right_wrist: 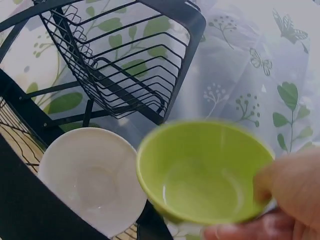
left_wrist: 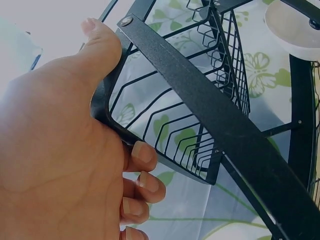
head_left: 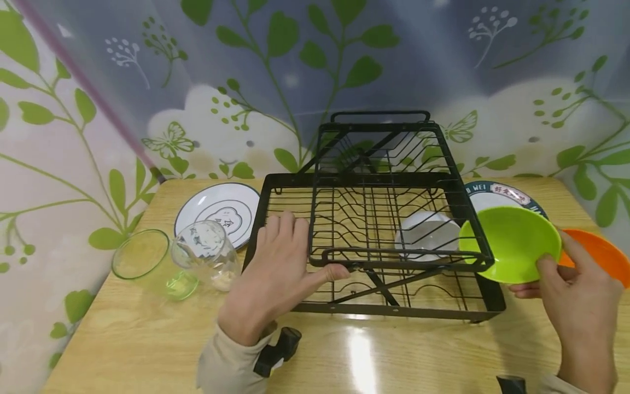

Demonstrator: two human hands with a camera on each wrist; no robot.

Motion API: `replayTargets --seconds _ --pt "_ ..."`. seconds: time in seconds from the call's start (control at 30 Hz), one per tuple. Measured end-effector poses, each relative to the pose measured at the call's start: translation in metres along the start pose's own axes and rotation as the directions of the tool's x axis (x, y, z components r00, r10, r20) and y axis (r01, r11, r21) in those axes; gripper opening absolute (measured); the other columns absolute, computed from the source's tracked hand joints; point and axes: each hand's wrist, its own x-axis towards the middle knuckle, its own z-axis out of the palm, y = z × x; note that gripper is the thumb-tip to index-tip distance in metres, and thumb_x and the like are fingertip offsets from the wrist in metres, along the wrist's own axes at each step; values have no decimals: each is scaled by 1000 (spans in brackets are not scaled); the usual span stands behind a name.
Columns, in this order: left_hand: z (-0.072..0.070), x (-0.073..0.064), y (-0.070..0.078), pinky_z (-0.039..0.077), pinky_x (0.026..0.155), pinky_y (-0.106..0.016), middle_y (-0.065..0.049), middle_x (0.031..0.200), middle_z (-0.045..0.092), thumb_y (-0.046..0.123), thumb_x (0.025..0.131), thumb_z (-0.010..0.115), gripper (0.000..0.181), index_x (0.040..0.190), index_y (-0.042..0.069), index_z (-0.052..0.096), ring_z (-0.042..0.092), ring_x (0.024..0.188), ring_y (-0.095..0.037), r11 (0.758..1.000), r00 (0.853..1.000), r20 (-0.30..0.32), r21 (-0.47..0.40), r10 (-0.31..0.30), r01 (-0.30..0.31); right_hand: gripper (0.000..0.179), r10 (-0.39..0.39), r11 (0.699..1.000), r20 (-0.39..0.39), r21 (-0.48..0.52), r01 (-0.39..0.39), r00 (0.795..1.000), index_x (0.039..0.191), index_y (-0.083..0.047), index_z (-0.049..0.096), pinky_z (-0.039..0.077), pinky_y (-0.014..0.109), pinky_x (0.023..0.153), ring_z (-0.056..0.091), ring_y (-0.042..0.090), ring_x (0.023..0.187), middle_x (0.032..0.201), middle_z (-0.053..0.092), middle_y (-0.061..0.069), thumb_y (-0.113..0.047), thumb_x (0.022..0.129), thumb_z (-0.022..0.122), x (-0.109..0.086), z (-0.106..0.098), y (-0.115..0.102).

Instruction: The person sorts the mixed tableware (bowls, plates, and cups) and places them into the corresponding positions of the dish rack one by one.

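Note:
A black two-tier dish rack (head_left: 394,312) stands mid-table. My left hand (head_left: 278,268) grips the left front corner of its upper tier, thumb along the front bar and fingers round the side, as the left wrist view shows. A lime-green bowl (head_left: 512,241) tilts at the rack's right end, overlapping the upper tier's corner in the head view. My right hand (head_left: 578,295) pinches its right rim, thumb inside and fingers beneath. Inside the lower tier, toward the right, sits a white bowl (right_wrist: 92,180), partly seen through the upper wires.
An orange bowl (head_left: 598,254) lies right of the rack, partly behind my right hand. Behind the green bowl is a dark-rimmed plate (head_left: 484,198). On the left are a white plate (head_left: 197,203), a clear glass (head_left: 223,262) and a green-tinted glass (head_left: 143,257). A leaf-patterned covering rises behind the table.

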Motion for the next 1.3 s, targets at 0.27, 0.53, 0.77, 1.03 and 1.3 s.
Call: replayTargets --seconds 0.27,0.53,0.77,1.03,1.3 --pt "1 0 1 31 76 -36 -8 94 33 89 69 3 94 94 6 41 34 91 -28 1000 1000 -13 -4 -1 1 23 -574 818 -116 -21 575 811 104 17 56 35 0 44 39 -28 66 73 58 42 12 81 53 1 13 8" --pt "1 1 1 31 73 -35 -9 92 32 89 68 1 95 93 5 40 34 90 -29 1000 1000 -29 11 10 -10 8 -659 751 -113 -157 642 743 80 5 50 30 7 43 34 -14 57 57 58 16 5 77 58 3 27 13" --pt "1 1 1 31 75 -35 -8 92 33 89 68 1 95 94 6 40 34 89 -28 1000 1000 -19 -3 8 -8 20 -661 731 0 -226 644 750 81 -3 49 23 18 47 36 16 50 55 41 2 12 73 59 -2 38 8" --pt "0 2 3 32 76 -36 -9 93 35 89 67 0 97 96 6 41 34 91 -29 1000 1000 -1 22 -19 19 25 -662 722 50 -225 654 748 95 1 57 38 40 43 41 22 48 53 44 5 9 74 66 -4 53 8" --pt "-1 1 4 34 80 -38 -10 97 36 87 69 4 98 101 4 45 35 96 -30 998 1000 7 54 -27 27 11 -662 720 78 -212 661 746 78 1 53 44 52 44 47 28 46 54 51 11 0 87 59 -3 59 11"
